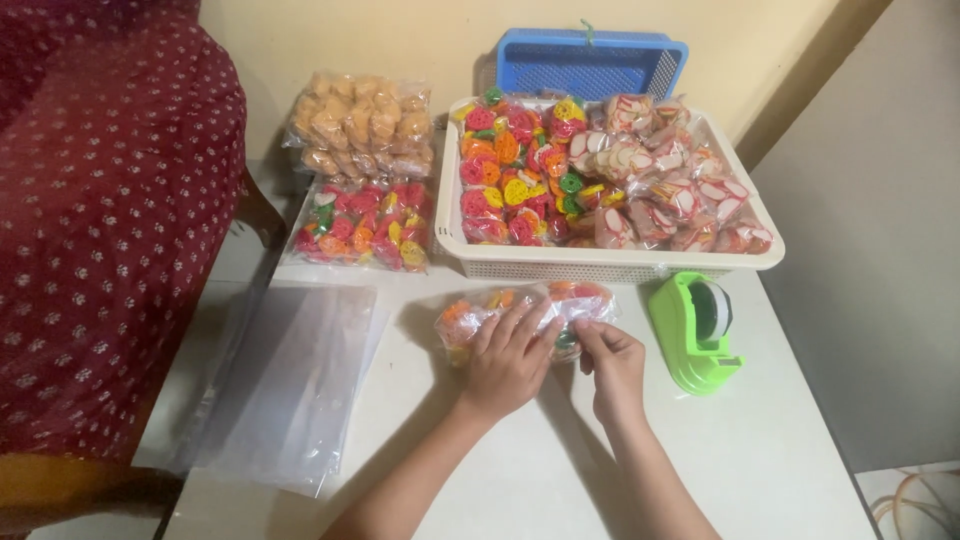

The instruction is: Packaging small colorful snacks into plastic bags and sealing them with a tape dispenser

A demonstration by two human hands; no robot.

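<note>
A clear plastic packet of colourful wheel-shaped snacks (470,315) lies on the white table (780,450) just in front of the cream basket. My left hand (508,360) lies flat on the packet, pressing it down. My right hand (612,365) pinches the packet's right end near its opening. Part of the packet is hidden under both hands.
A cream basket (600,262) holds several packets of colourful and red-and-white snacks. A green tape dispenser (695,330) stands right of my hands. Empty clear bags (290,385) lie at left, two filled packets (362,225) behind them, a blue basket (590,62) at the wall. A person in dark red patterned cloth (100,220) sits at left.
</note>
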